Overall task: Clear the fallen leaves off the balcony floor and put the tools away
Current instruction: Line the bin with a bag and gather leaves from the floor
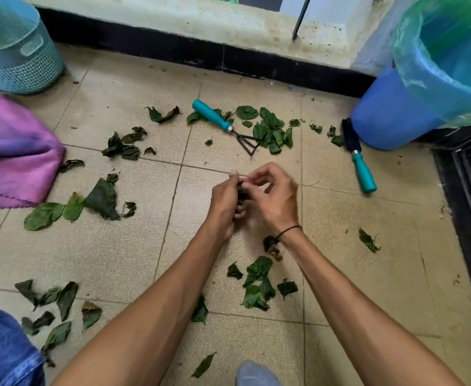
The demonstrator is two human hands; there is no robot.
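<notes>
Clearly, the work is only beginning: the left hand (224, 201) is gripping a few leaves (241, 192) while the right hand (273, 196) is pinching them, and most leaves, the rake (223, 123) and the brush (358, 158) are lying on the floor (134, 252) near the bin (390, 121).
</notes>
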